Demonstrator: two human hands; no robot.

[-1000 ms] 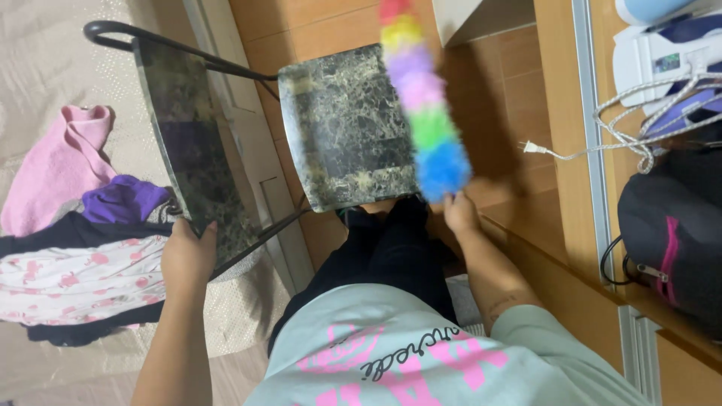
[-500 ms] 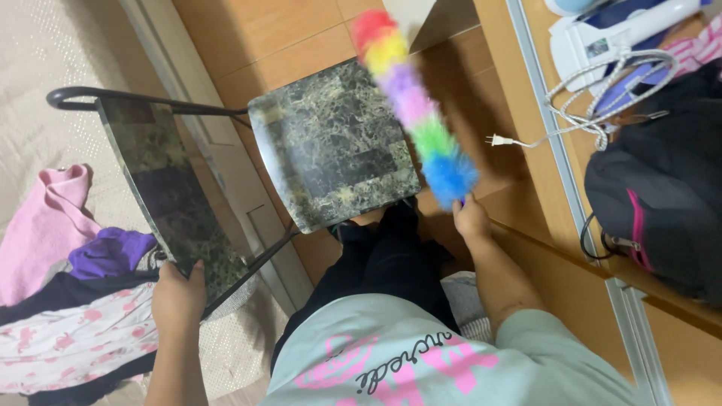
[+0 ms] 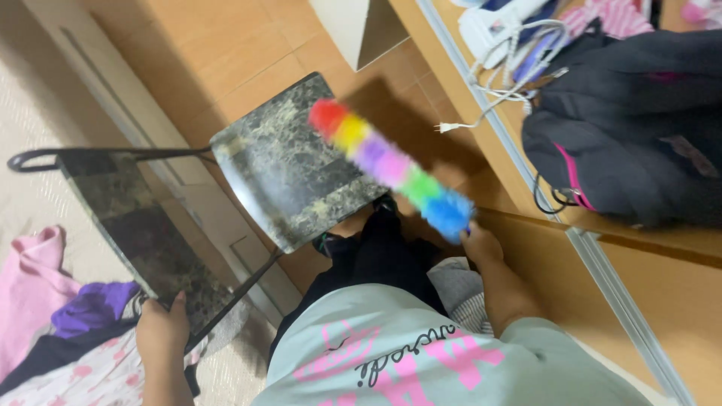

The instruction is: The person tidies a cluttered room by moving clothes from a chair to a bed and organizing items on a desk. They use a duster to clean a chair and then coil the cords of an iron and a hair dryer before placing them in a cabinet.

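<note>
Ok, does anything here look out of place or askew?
Yes: the marble-patterned folding chair is tipped, its backrest gripped by the left hand, while the right hand holds a rainbow duster over the seat. Clothes lie heaped on the floor, lower left.

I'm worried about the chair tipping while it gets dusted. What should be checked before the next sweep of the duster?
1. Left hand gripping the chair backrest: ok.
2. Right hand closed on the rainbow duster: ok, handle itself hidden.
3. Duster over the chair seat: ok; contact cannot tell, blurred.
4. Chair feet steady on the floor: cannot tell.
5. White cord and plug clear of the duster: ok.
</note>
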